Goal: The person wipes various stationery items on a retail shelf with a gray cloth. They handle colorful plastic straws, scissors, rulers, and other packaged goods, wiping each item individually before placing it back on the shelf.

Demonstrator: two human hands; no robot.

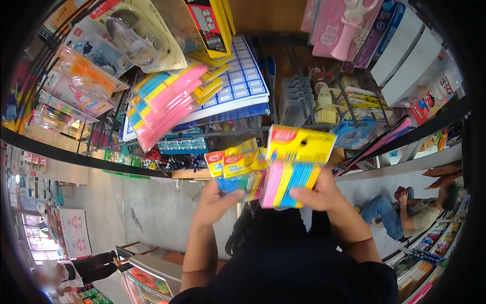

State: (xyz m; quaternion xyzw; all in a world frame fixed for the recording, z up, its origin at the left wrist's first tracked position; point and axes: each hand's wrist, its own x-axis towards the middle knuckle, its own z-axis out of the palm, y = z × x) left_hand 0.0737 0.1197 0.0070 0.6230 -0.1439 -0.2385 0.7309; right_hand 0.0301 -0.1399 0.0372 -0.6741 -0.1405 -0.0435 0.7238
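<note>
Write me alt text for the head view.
The left hand holds small yellow-topped packs, and the right hand a larger pack of pink, yellow and blue strips, before a black rack. On it, similarly coloured bundles lie over blue-and-white sheets.

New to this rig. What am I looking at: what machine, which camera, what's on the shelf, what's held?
No machine: these are a person's bare hands. The one picture comes from a fisheye camera worn on the head, looking down, so straight edges bend. The left hand holds small yellow-topped packs of coloured sticks; the right hand holds a larger yellow-topped pack of pink, yellow and blue sticks. Ahead, on a black-edged rack, similar packs lie on blue-and-white sheets. Another person appears at right.
</note>
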